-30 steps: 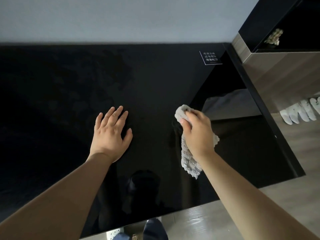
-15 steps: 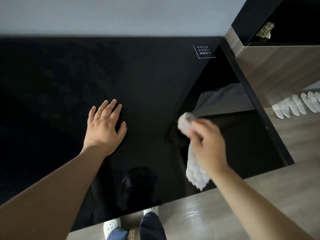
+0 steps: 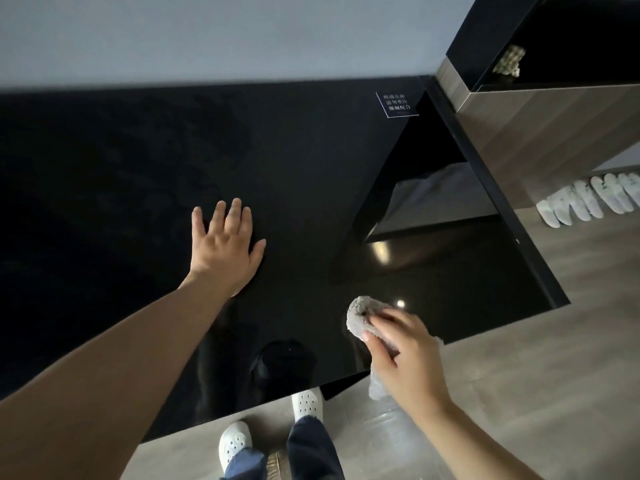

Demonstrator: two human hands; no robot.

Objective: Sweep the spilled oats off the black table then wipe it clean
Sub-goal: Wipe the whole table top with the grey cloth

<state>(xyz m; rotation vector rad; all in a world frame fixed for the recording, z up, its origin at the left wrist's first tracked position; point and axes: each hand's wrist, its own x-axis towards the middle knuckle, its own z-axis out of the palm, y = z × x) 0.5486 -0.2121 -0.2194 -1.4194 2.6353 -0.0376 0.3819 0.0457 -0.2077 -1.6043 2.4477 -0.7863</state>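
Gripping a grey cloth [image 3: 360, 318], my right hand [image 3: 405, 362] presses it on the black table [image 3: 311, 174] near the front edge. My left hand [image 3: 225, 247] lies flat, fingers spread, mid-table. White shoes [image 3: 306, 401] below.

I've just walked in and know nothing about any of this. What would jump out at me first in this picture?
The glossy black table fills most of the view, with the left hand laid flat near its middle. Near the front edge, the right hand grips a grey cloth, part of it hanging past the edge. A small white label sits at the table's far right corner.
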